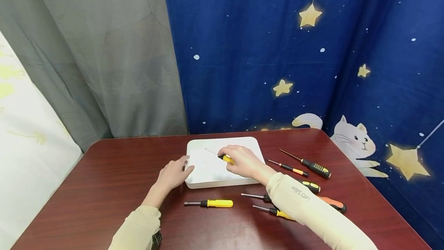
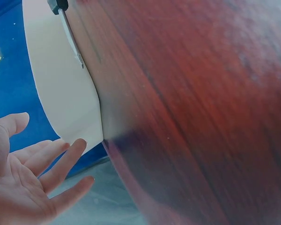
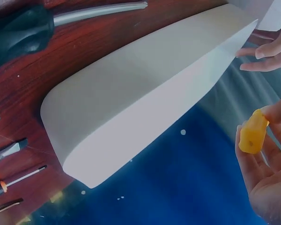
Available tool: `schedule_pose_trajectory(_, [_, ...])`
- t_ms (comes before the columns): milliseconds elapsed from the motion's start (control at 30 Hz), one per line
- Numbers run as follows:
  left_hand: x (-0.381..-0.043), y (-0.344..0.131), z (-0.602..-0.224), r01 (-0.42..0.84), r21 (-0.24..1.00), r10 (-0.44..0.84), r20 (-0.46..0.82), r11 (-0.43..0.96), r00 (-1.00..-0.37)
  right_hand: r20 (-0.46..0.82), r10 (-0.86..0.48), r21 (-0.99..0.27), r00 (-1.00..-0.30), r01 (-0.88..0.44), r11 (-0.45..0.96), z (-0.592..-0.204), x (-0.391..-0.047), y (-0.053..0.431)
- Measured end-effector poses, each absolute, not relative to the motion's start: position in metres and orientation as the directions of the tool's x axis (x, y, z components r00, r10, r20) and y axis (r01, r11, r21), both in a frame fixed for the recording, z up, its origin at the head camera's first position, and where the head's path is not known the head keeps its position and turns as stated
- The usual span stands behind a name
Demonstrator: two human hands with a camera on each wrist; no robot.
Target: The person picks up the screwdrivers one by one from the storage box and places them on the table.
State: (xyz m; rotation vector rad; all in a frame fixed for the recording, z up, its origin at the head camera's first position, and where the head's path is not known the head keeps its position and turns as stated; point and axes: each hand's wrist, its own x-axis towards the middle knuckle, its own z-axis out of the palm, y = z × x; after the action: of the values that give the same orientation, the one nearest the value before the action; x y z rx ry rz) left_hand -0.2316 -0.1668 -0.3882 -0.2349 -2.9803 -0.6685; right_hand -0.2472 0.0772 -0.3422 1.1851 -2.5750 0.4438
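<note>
A flat white box (image 1: 204,169) with rounded corners lies near the table's far edge. My right hand (image 1: 245,161) is above its top, gripping a small screwdriver by its yellow and black handle (image 1: 227,159). The thin shaft points to the far left over the box; whether its tip touches the surface I cannot tell. In the right wrist view the yellow handle end (image 3: 254,133) shows between thumb and fingers. My left hand (image 1: 172,173) is at the box's left edge with fingers spread; in the left wrist view its fingertips (image 2: 79,143) are beside the box corner.
In front of the box lies a yellow-handled flat screwdriver (image 1: 218,203). Several more screwdrivers lie to the right, among them a black and orange one (image 1: 298,171) and a black one with yellow dots (image 1: 316,168). The right sleeve (image 1: 305,203) partly covers others. Curtains hang behind the table.
</note>
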Motion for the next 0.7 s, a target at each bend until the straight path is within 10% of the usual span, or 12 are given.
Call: schedule_pose_trajectory(700, [-0.231,-0.166,-0.387,0.165,0.413,0.134,0.105,0.896,-0.985,0.376,-0.721,-0.121,-0.582,-0.803,0.584,-0.324,-0.225,0.091])
